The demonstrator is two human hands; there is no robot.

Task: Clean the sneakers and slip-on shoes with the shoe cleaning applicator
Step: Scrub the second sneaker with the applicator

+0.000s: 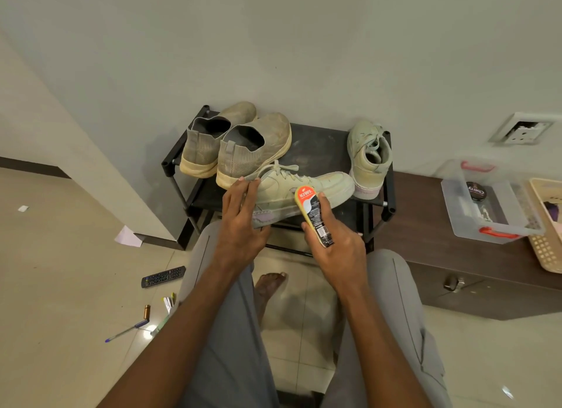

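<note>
A person sits facing a low black metal shoe rack [319, 146] against a plain pale wall, grey trouser legs framing the view. The left hand [240, 222] lies with straight fingers flat over the heel end of a pale, smooth-sided lace-up sneaker [304, 191], which lies across the front edge of the rack's top shelf with its toe pointing right. The right hand [337, 240] grips a shoe cleaning applicator [314, 216], a slim oval block with a yellow sponge edge and a red, white and black printed label; its upper end touches the sneaker's side. Behind, on the shelf's left, stand two beige slip-on shoes [237, 146] of ribbed knit fabric with thick cream rubber soles, heels toward the viewer, visibly grimy. The second sneaker [369, 158] stands at the shelf's right end, laces loose. To the right, a dark wooden cabinet [425, 243] carries a clear plastic box [486, 201] with red handles and a perforated cream basket [547, 243]. On the glossy tiled floor at left lie a black remote control [163, 276] and several pens [126, 331].
</note>
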